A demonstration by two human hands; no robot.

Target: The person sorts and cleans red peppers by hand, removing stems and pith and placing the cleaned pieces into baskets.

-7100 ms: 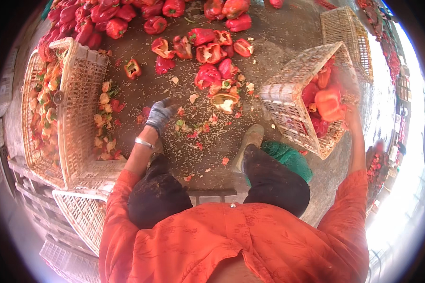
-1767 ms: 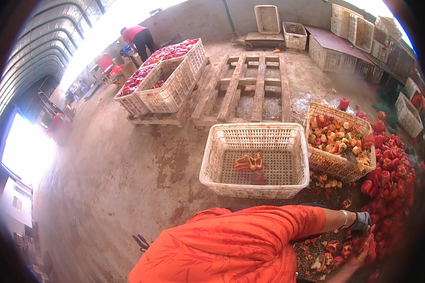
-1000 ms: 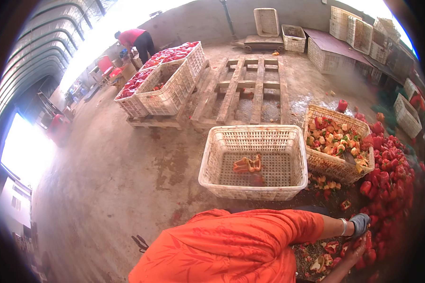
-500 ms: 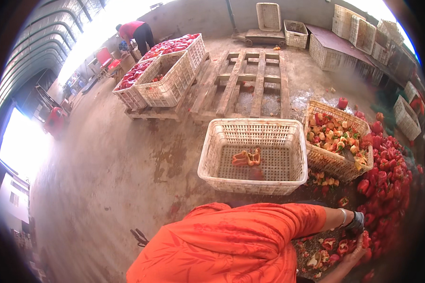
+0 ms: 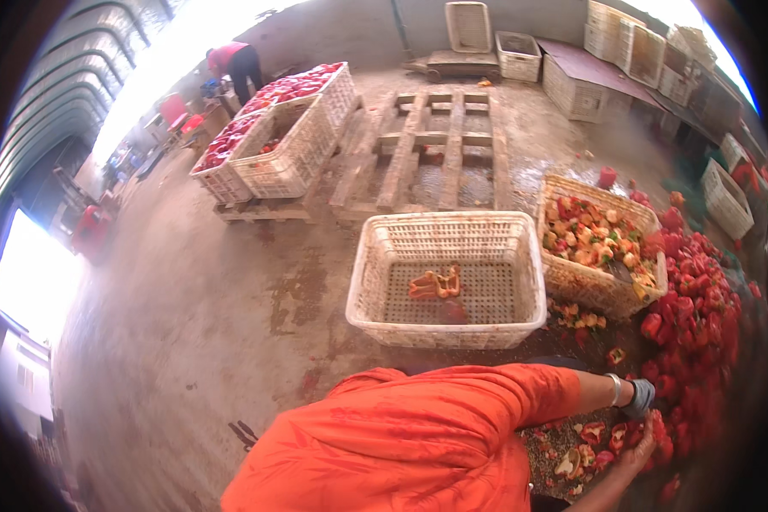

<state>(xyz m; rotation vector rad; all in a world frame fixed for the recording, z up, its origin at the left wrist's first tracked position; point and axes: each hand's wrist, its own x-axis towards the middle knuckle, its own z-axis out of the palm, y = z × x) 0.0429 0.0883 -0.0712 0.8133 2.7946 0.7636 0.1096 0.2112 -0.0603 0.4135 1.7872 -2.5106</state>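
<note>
My left hand, in a grey glove with a bracelet at the wrist, is at the lower right, fingers curled downward. What it grips, if anything, is hidden. Just below it my bare right hand is closed around a red bell pepper, whose far side blends into the pile. Beside the hands lies a heap of red bell peppers. Cut pepper pieces are scattered on the floor by my right forearm.
A white crate ahead holds a few pepper pieces. Right of it, another crate is full of cores and scraps. Farther off are a wooden pallet, crates of red peppers and a bending person.
The view has shifted slightly, so the crates sit a little further left. My gloved left hand has turned slightly above the pepper; my right hand keeps its hold.
</note>
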